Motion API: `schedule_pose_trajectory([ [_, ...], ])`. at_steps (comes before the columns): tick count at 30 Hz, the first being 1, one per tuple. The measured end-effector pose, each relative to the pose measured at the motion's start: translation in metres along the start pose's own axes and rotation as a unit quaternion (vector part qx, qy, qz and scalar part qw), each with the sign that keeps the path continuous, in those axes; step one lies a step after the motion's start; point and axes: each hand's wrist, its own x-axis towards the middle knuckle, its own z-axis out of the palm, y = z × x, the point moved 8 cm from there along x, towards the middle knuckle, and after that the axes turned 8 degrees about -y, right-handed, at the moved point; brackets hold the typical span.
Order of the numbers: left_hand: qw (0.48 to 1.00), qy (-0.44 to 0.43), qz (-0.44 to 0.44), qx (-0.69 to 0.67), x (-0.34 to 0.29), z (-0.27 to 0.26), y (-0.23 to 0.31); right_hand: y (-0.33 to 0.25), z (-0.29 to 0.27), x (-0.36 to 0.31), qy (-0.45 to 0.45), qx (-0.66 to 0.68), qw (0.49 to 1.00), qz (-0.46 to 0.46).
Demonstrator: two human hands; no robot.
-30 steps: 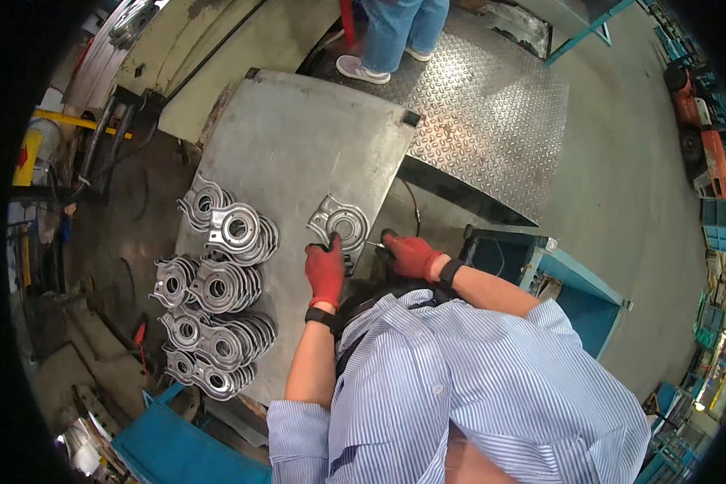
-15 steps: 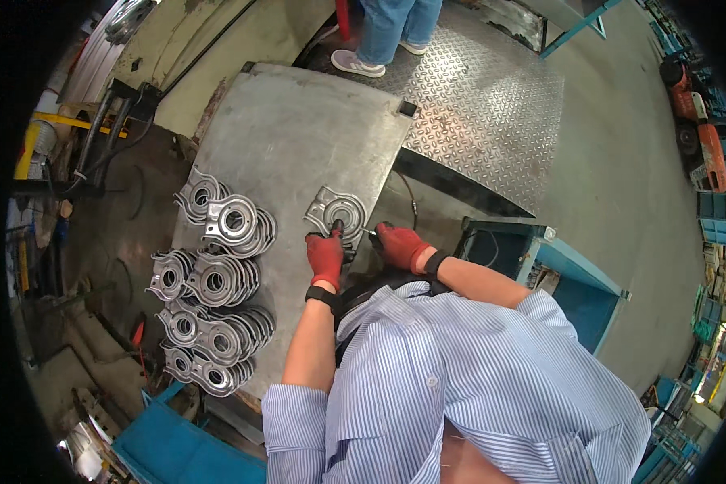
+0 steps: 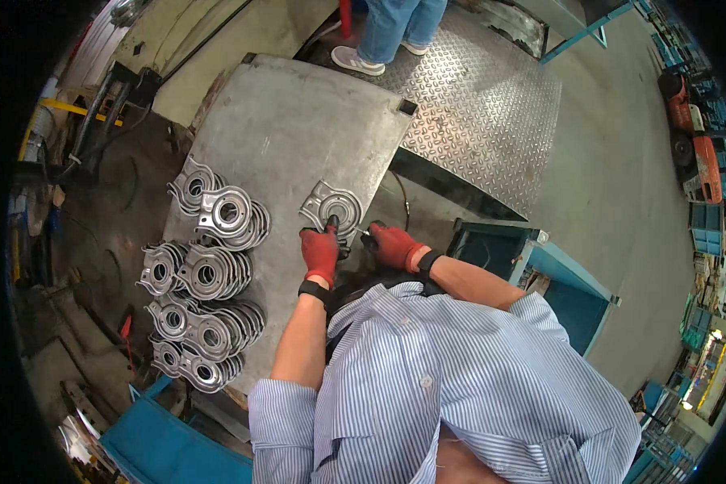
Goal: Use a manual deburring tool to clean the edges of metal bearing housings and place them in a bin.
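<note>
A stamped metal bracket (image 3: pixel 331 203) with a round ringed centre lies on the grey metal table (image 3: pixel 274 113), close to its right edge. My left hand (image 3: pixel 321 252), in a red glove with dark fingertips, grips the near side of this bracket, one finger reaching over its rings. Just to the right, my gloved right hand (image 3: pixel 393 245) is closed around a thin tool with a slim metal shaft (image 3: pixel 362 231). The shaft points at the bracket's edge; whether its tip touches cannot be made out. Only part of the tool shows, as my fingers cover its handle.
Overlapping rows of similar brackets (image 3: pixel 210 274) fill the table's left side. Beyond the far edge, a person in jeans (image 3: pixel 391 36) stands on a diamond-plate platform (image 3: pixel 484 105). A blue metal bin (image 3: pixel 573 298) is at my right, and another blue container (image 3: pixel 177 440) at lower left.
The whole view has shifted slightly, so the table and brackets appear a little further left. Both hands keep nearly the same place at the bracket, the tool still in the right one.
</note>
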Motion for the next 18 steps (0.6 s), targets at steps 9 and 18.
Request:
schedule_pose_trajectory([
  [9, 0.998, -0.006, -0.058, -0.013, -0.006, -0.002, 0.002, 0.003, 0.005, 0.003, 0.002, -0.006, 1.000, 0.015],
  [18, 0.998, 0.003, -0.061, -0.030, -0.013, -0.003, -0.001, -0.005, 0.001, 0.001, -0.008, -0.019, 0.999, 0.047],
])
